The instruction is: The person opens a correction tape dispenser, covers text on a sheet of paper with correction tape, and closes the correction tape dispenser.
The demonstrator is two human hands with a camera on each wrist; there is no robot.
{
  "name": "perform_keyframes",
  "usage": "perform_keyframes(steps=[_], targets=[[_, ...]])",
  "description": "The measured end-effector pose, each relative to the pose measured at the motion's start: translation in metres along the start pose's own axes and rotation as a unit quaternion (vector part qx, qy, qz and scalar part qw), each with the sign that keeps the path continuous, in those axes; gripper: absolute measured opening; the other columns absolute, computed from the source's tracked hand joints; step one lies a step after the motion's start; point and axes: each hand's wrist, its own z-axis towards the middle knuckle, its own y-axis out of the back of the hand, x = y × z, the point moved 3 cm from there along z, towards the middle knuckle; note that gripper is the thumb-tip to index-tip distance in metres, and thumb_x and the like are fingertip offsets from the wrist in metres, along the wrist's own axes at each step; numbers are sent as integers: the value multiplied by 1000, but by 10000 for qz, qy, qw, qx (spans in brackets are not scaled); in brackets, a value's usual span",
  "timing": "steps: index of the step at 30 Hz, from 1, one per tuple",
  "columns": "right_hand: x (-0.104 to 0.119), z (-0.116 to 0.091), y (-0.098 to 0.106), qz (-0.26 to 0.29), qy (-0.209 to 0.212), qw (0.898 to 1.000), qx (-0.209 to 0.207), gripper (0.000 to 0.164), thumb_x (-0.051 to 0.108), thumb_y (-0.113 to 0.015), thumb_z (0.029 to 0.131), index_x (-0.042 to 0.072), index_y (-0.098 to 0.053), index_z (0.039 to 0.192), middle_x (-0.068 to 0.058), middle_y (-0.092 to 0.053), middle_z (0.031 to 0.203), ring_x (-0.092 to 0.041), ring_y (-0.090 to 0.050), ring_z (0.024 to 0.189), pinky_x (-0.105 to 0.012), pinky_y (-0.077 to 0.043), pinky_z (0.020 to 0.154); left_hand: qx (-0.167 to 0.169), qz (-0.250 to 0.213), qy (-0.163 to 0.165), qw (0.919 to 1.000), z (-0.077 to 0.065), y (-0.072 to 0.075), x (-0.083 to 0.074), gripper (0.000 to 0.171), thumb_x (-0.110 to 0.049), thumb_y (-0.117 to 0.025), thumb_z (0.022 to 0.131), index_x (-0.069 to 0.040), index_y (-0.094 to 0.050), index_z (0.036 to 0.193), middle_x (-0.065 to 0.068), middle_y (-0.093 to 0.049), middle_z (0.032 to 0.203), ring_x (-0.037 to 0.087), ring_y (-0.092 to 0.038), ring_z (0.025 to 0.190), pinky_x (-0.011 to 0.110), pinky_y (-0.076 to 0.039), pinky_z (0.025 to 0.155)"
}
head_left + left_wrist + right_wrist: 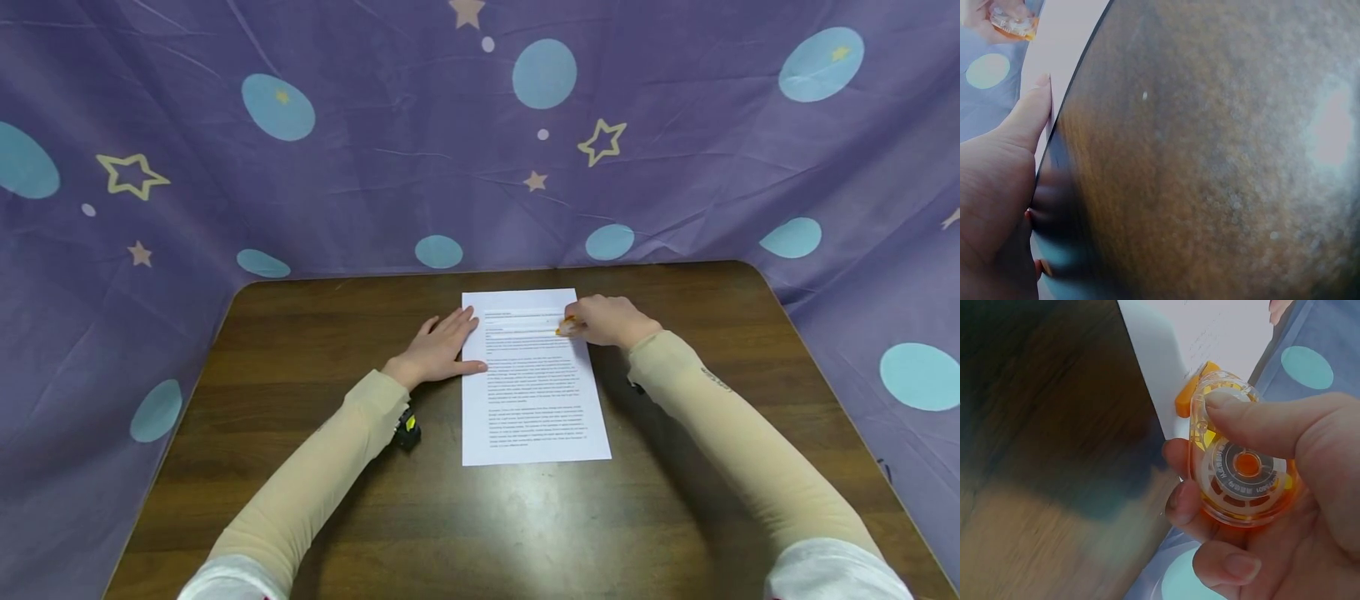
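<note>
A printed sheet of paper [536,392] lies on the wooden table, its lines of text running across it. My left hand [438,348] rests flat with spread fingers on the paper's left edge, the thumb [1029,115] lying over the margin. In my right hand [611,321] is a correction tape dispenser [1244,469], clear-cased with orange parts and a round reel inside. The thumb presses on its side and the fingers curl beneath it. Its orange tip [1188,397] is right at the paper, near the upper right of the text.
The brown wooden table [315,350] has rounded far corners. A purple curtain [390,125] with blue dots and stars hangs behind it and along both sides. A small black device [407,429] is strapped under the left wrist.
</note>
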Motion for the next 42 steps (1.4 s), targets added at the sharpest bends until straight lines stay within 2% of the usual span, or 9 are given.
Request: perform_keyframes(steps=[5,14,22,29,37,42], targets=[[-6,-3,-1,-18,-114,9999,48,12,12,-70,97,15,-75,107,-4,-73,97,-23,-65,83,-50,-55,69,-19,-67,-39,10000,-1,-2,0,96,-60,-60,100,-4,-19,166,14,-5,175,28,-4,162,59,-6,126],[-13,-7,-1,44,-187,9998,8,4,17,-72,99,15,-74,102,-2,-70,92,-22,-61,79,-47,-51,65,-11,-61,-12,10000,0,-1,1,96,-60,-59,100,-5,-18,167,14,-3,175,28,-2,162,59,-5,126],[-12,-9,-1,135,-179,9997,-30,6,19,-73,98,14,-74,101,-2,-70,92,-23,-61,79,-47,-51,66,14,41,26,10000,2,-4,4,96,-64,-55,100,-8,-17,168,12,-2,175,25,0,162,58,-4,126],[-10,-12,-1,237,-265,9993,94,8,13,-71,99,14,-75,106,-3,-71,95,-22,-60,78,-45,-50,67,25,-63,2,10000,-3,2,0,96,-62,-58,100,-7,-17,167,13,-3,175,27,-3,162,58,-5,127],[-4,-14,2,7,-115,9999,-56,4,16,-74,98,13,-74,100,-2,-69,89,-22,-58,75,-44,-49,64,5,42,8,10000,-3,2,0,105,-67,-63,95,-6,-18,167,14,-4,175,30,-4,162,59,-6,126],[3,-14,6,-284,46,9994,-210,14,24,-78,95,13,-69,93,-1,-64,81,-21,-55,71,-44,-48,61,27,-53,-32,10000,-2,2,-1,105,-66,-64,94,-6,-17,167,14,-2,175,30,-3,162,59,-5,126]])
